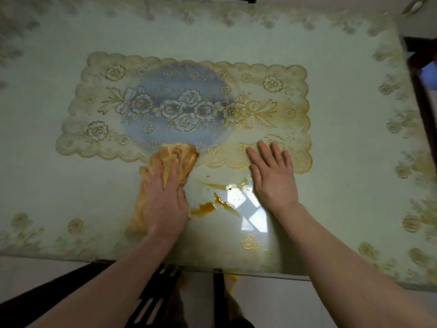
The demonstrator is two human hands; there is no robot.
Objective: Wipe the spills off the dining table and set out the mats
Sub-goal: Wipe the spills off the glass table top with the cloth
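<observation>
Head view: the left hand [163, 200] presses flat, fingers straight, on the orange cloth [182, 155] overlapping the mat's [184, 105] near scalloped edge. The right hand [272, 176] lies flat, fingers spread, on that edge. The brown spill [205, 208] sits between them, near the table's [71, 190] front edge.

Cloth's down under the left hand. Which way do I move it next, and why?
Probably sweep the cloth to the right, under the left hand, into the orange-brown spill that lies on the table just beside it, between the hands. The right hand lies flat on the near edge of the mat, so that should stay put.
</observation>
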